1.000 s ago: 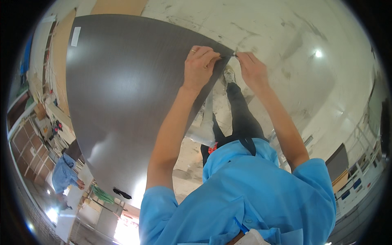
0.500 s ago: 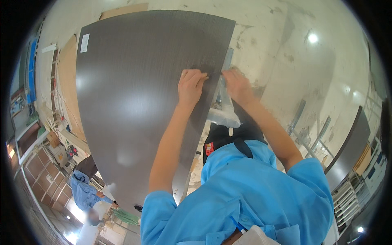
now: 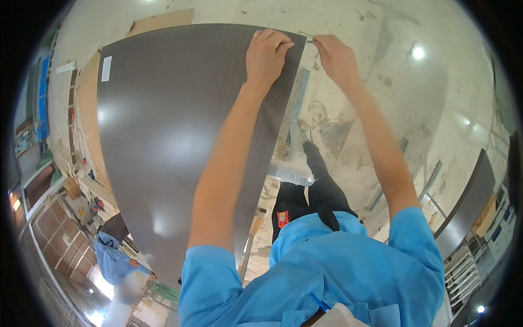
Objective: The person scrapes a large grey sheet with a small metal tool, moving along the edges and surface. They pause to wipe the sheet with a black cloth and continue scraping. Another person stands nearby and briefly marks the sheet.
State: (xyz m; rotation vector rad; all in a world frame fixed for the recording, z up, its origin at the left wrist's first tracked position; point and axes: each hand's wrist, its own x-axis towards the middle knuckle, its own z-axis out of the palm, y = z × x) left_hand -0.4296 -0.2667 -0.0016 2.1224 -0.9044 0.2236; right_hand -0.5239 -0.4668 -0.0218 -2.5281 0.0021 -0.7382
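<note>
Head view, looking down: a broad dark panel (image 3: 174, 114) runs from the top centre of the frame to the lower left, its face turned up towards me. My left grip (image 3: 265, 59) is over that face, close by the panel's corner at top centre, fingers bent and drawn in towards the thumb; I can't make out whether anything is tucked inside. My right grip (image 3: 336, 59) is just outside the same corner, thumb and fingertips pinched together on a small thin piece (image 3: 310, 38), too small to name. With one grip on each side of the edge, I judge the spacing lets me work right at the corner and keeps my forearms from crossing. Below the edge, at mid-frame, a grey bar (image 3: 301, 94) and a bundle of clear plastic wrap (image 3: 294, 173) show in front of my legs; perhaps they belong to a support, the wrap cushioning it, though the panel hides how they join. A white label (image 3: 106, 68) sits on the panel's upper left, and another dark panel (image 3: 468, 199) stands on edge at the right of the frame, probably to save floor room.
</note>
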